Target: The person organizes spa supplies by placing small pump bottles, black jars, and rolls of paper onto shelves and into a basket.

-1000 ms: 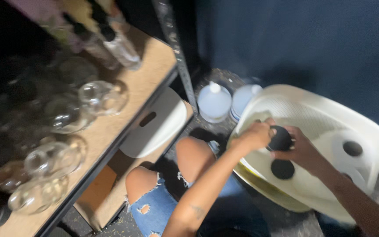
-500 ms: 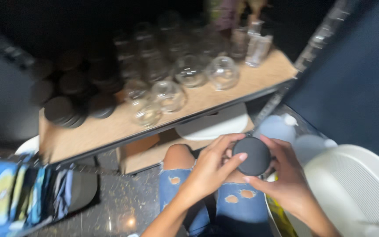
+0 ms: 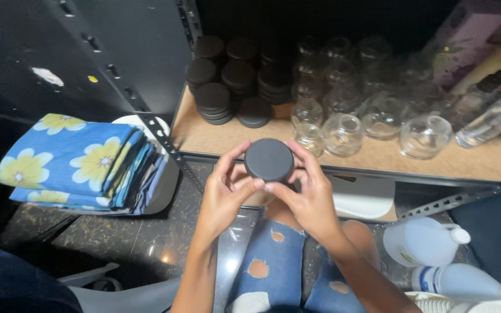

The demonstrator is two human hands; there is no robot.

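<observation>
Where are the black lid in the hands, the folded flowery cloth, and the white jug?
black lid point(image 3: 269, 160), head view, middle of its flat top.
folded flowery cloth point(image 3: 71, 159), head view, top fold.
white jug point(image 3: 421, 242), head view, its body.

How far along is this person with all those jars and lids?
Done: black-lidded jars stand stacked at the shelf's back left. In hand: the left hand and right hand hold a black-lidded jar. Left: many clear jars stand uncapped.
</observation>
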